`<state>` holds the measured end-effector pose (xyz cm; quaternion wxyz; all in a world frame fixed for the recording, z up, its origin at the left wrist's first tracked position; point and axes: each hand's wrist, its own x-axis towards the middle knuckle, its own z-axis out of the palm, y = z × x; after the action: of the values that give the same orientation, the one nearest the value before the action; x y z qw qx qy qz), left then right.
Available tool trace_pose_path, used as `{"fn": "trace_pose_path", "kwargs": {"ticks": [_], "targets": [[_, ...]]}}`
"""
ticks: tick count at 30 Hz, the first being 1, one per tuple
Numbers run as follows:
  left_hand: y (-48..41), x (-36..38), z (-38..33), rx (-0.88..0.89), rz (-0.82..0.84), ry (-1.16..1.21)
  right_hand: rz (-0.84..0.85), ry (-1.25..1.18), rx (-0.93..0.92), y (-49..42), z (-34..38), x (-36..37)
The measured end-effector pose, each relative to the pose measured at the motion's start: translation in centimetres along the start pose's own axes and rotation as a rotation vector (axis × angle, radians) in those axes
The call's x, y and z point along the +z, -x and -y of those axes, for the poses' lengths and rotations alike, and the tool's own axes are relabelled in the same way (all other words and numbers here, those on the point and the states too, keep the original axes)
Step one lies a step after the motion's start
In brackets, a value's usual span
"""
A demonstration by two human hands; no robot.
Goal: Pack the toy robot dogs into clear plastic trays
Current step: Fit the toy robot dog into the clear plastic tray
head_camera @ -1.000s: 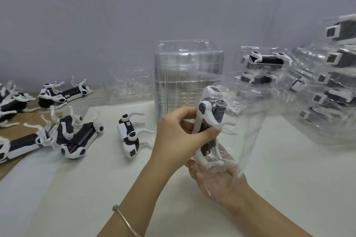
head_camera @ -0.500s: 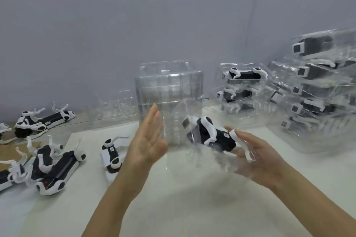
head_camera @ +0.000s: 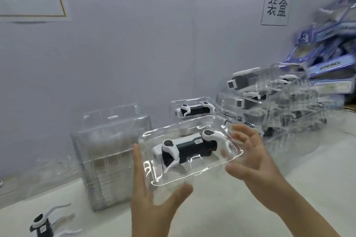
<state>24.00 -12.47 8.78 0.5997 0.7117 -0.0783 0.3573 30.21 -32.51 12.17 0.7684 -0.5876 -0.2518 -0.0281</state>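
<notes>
A clear plastic tray (head_camera: 194, 176) hangs in the air at mid-frame with a black-and-white toy robot dog (head_camera: 185, 148) lying on its side in it. My left hand (head_camera: 148, 204) touches the tray's left edge with straight fingers, the thumb reaching under its front rim. My right hand (head_camera: 254, 159) is at the tray's right end with its fingers spread and straight. A tall stack of empty clear trays (head_camera: 109, 152) stands behind on the left. One loose dog (head_camera: 44, 225) lies at the bottom left.
A packed tray (head_camera: 192, 110) sits just behind the held one, and a pile of several packed trays (head_camera: 269, 106) rises at the right. Blue product boxes (head_camera: 327, 59) are heaped at the far right. A wall sign (head_camera: 276, 5) hangs above. The white table (head_camera: 250, 217) lies below.
The tray with the dog went from upright in my hands to flat and higher, carried between both open hands. The view has swung up and right; most of the loose dogs have left the frame.
</notes>
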Motion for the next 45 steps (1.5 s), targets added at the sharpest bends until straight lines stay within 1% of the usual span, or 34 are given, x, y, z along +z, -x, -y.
{"fn": "trace_pose_path", "kwargs": {"ticks": [2,5,7,9,11,12,13,14,16,18,19,24,25,26,27,28,29,30,31,32,34,36,38,40,45], "targets": [[-2.4,1.9,-0.8,-0.027,-0.076,0.123,-0.076,0.201,-0.167,-1.3,1.8,0.0],[-6.7,4.5,-1.8,-0.040,-0.078,0.217,-0.225,0.526,-0.350,-5.2,4.6,-0.2],[-10.1,6.0,-2.0,-0.023,-0.088,0.176,-0.253,0.716,-0.450,-8.6,5.5,-0.3],[-13.5,7.0,-1.4,-0.020,-0.098,0.100,-0.249,0.880,-0.464,-12.0,5.6,-0.7],[-16.4,7.6,0.0,-0.059,-0.099,-0.005,-0.221,1.037,-0.480,-14.3,5.1,-1.2],[-17.3,7.8,1.0,-0.090,-0.101,-0.051,-0.190,1.092,-0.539,-14.6,4.5,-1.7],[-18.0,8.1,2.1,-0.123,-0.099,-0.077,-0.172,1.110,-0.622,-14.4,3.6,-2.3],[-18.4,8.4,3.2,-0.161,-0.095,-0.086,-0.193,1.084,-0.716,-13.8,2.5,-2.8],[-18.4,8.9,5.1,-0.252,-0.071,-0.084,-0.307,0.968,-0.895,-11.6,0.0,-4.1],[-18.3,9.4,6.5,-0.334,-0.023,-0.053,-0.417,0.878,-0.987,-9.1,-2.7,-5.6],[-18.3,9.5,6.8,-0.365,0.008,-0.039,-0.474,0.854,-0.998,-7.9,-3.8,-6.4],[-19.1,9.5,7.2,-0.406,0.212,-0.042,-0.835,0.748,-0.919,-5.0,-7.2,-9.9],[-19.1,9.4,7.1,-0.407,0.210,0.009,-0.907,0.733,-0.894,-4.8,-7.5,-10.6],[-19.0,9.3,7.1,-0.435,0.160,0.105,-0.982,0.686,-0.840,-4.6,-7.9,-11.3],[-19.2,9.1,7.4,-0.507,0.064,0.235,-1.064,0.597,-0.749,-4.5,-8.2,-11.8],[-19.4,9.0,7.8,-0.621,-0.044,0.350,-1.147,0.477,-0.627,-4.4,-8.5,-12.3],[-19.5,8.9,8.1,-0.766,-0.129,0.409,-1.217,0.346,-0.486,-4.3,-9.1,-12.9],[-19.4,8.7,8.4,-0.923,-0.172,0.402,-1.264,0.228,-0.357,-4.2,-9.6,-13.6],[-19.1,8.6,8.7,-1.062,-0.179,0.357,-1.285,0.132,-0.248,-4.1,-10.0,-14.3],[-18.8,8.5,9.1,-1.162,-0.168,0.313,-1.289,0.046,-0.162,-4.0,-10.3,-15.2],[-18.4,8.8,9.5,-1.262,-0.065,0.348,-1.261,-0.119,-0.037,-4.0,-11.3,-16.8],[-18.2,9.5,9.6,-1.289,0.117,0.436,-1.182,-0.220,0.012,-4.1,-11.7,-17.7],[-18.3,10.8,9.7,-1.270,0.237,0.428,-1.098,-0.200,0.021,-4.5,-11.6,-17.6],[-18.3,12.6,9.7,-1.251,0.266,0.420,-1.040,-0.163,0.036,-4.6,-11.8,-17.7],[-18.5,15.9,9.6,-1.234,0.262,0.349,-0.924,-0.101,0.082,-4.2,-11.9,-18.2]]}}
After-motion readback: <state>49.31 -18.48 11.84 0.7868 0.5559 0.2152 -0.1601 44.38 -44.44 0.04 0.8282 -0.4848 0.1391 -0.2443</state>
